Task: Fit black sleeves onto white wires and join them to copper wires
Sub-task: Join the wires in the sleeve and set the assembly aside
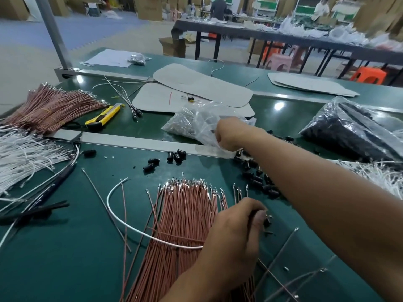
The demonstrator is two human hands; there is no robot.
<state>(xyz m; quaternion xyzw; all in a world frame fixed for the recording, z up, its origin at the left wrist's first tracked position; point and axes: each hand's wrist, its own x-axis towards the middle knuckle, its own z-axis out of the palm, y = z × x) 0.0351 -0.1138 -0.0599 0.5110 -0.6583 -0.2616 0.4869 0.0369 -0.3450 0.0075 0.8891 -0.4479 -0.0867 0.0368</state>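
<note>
White wire (pixel 139 231) in left hand (pixel 235 234); right hand (pixel 227 134) grips bag (pixel 194 120).

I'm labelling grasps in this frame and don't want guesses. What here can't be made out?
Head view, right hand: fingertips hidden by the crumpled clear bag.
Head view, left hand: what it grips besides the white wire, covered by its fingers.
Head view, copper wire bundle: near ends cut off by the bottom edge.
Head view, bag contents: too small to identify.

No text, label or number is legible anywhere here.
</note>
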